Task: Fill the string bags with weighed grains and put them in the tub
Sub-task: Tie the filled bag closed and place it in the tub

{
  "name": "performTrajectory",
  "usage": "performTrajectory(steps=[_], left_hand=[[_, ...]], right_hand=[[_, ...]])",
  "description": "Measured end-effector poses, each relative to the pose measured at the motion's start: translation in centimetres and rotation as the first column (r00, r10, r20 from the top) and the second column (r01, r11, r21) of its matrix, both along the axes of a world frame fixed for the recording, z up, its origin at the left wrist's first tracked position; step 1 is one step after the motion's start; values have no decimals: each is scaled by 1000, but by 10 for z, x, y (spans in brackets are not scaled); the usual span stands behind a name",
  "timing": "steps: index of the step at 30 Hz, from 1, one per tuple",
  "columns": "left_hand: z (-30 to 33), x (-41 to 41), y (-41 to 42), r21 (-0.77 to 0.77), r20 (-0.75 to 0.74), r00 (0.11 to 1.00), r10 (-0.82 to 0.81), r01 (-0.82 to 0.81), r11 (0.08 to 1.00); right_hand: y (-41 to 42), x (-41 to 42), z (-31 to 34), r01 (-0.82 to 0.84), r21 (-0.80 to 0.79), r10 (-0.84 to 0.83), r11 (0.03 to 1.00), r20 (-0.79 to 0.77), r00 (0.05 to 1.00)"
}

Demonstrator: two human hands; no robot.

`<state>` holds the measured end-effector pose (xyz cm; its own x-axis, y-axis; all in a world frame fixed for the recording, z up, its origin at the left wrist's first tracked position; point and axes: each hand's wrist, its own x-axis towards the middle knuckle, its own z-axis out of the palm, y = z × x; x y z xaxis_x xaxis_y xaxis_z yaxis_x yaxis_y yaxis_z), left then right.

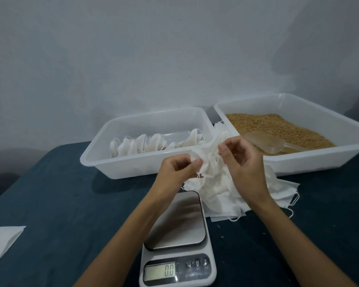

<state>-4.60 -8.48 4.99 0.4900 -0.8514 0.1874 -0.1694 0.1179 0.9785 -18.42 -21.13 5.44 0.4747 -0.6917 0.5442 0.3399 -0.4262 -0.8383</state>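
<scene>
My left hand and my right hand both pinch a white string bag held above a pile of empty white bags on the table. Behind my left hand stands a white tub with several filled, tied bags along its front. To the right, a second white tub holds brown grains and a clear plastic scoop. A digital scale sits below my hands, its steel plate bare and its display reading 0.0.
The table carries a dark blue cloth. A white sheet lies at its left edge. A pale wall rises right behind both tubs. A few stray grains dot the cloth to the right of the scale.
</scene>
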Motion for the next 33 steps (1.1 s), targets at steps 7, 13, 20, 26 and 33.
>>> performTrajectory(steps=[7, 13, 20, 26, 33], left_hand=[[-1, -6, 4, -101, -137, 990, 14, -28, 994], [-2, -23, 11, -214, 29, 985, 170, -160, 964], [-7, -26, 11, -227, 155, 944, 291, -253, 941], [-9, -18, 15, -229, 81, 939, 335, -310, 923], [-8, -20, 15, -216, 52, 923, 382, -363, 907]], right_hand=[[15, 3, -5, -68, -119, 57, 991, -90, 994], [24, 4, -5, -221, -46, 215, 974, -111, 970], [22, 6, -8, -168, -14, 165, 986, -119, 979], [25, 4, -12, -228, -80, 219, 970, -100, 970], [20, 11, -23, 1, -579, -77, 815, -106, 991]])
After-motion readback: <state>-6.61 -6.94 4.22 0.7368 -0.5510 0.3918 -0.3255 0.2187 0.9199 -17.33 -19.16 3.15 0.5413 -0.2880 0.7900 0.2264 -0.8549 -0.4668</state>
